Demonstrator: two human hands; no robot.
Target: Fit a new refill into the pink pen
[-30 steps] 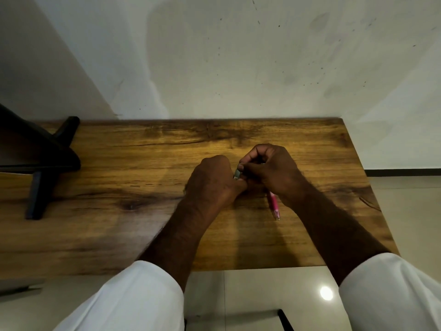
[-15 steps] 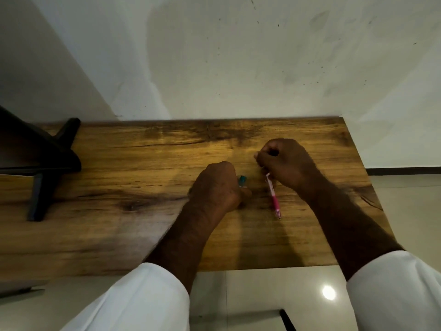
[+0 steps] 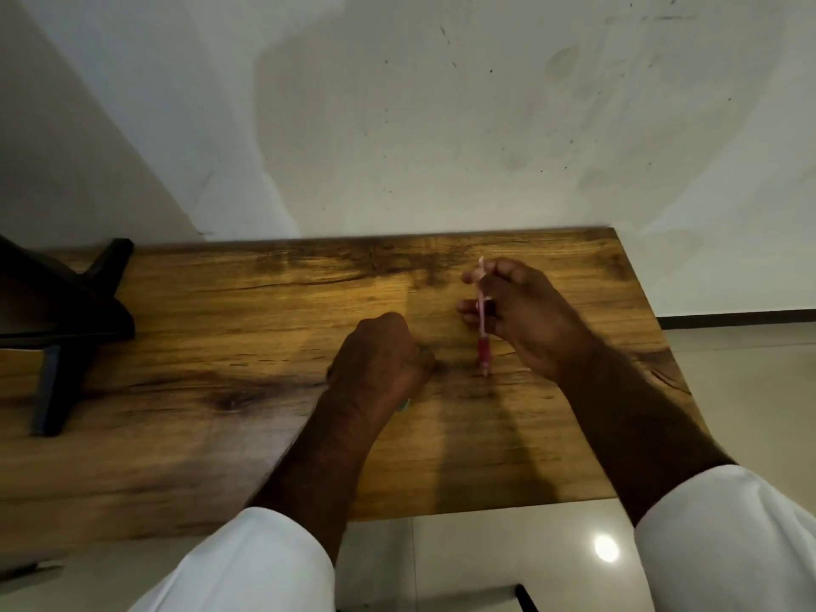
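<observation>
My right hand (image 3: 525,315) holds the pink pen (image 3: 483,346) upright over the wooden table (image 3: 221,346), tip down and close to the surface. Its pale upper end sticks out above my fingers. My left hand (image 3: 379,360) rests on the table as a closed fist, left of the pen and apart from it. A small green object (image 3: 404,405) shows at the fist's lower edge, and another green bit peeks out at its right side; most of it is hidden inside the fist. The image is blurred, so I cannot make out a separate refill.
A black stand (image 3: 66,311) occupies the table's left end. The table backs onto a white wall (image 3: 441,125). Its right edge drops to a pale tiled floor (image 3: 728,368), and the near edge runs just in front of my forearms.
My hands have come apart. The right hand has moved away to the right and back, turning the pink pen upright. The left fist has sunk to the table with the green piece.
</observation>
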